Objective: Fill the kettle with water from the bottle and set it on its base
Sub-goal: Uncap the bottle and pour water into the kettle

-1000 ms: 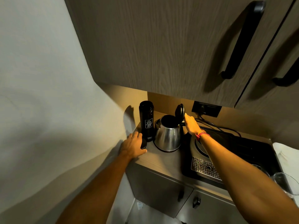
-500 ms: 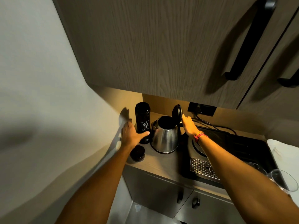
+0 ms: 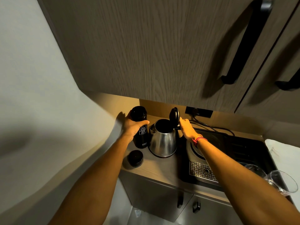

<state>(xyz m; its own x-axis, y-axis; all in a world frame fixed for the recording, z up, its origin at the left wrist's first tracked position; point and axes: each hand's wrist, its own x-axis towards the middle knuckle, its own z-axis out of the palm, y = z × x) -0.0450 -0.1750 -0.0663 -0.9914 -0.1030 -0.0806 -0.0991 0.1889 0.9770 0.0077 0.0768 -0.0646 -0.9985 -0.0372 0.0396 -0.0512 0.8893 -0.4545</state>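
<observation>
A steel kettle [image 3: 164, 140] stands on the counter with its black lid [image 3: 174, 116] tipped up and its mouth open. My right hand [image 3: 186, 129] grips the kettle's handle behind the lid. Left of the kettle stands a tall black bottle [image 3: 141, 137] with white lettering, its top uncapped. My left hand [image 3: 132, 125] is wrapped around the bottle's upper part. The bottle's round black cap [image 3: 135, 158] lies on the counter in front of it. The kettle's round base [image 3: 194, 151] sits in the black tray to the right, partly hidden by my right forearm.
A black tray [image 3: 240, 148] with a metal drain grille [image 3: 201, 172] fills the counter's right side. Glasses [image 3: 282, 181] stand at its front right, a white cloth [image 3: 285, 148] beyond. A wall socket [image 3: 198, 112] and cord sit behind. Wooden cupboards [image 3: 162, 54] hang low overhead; a wall closes the left.
My left hand has left the cap on the counter, risen and closed around the bottle's upper part. My right hand has stayed on the kettle's handle.
</observation>
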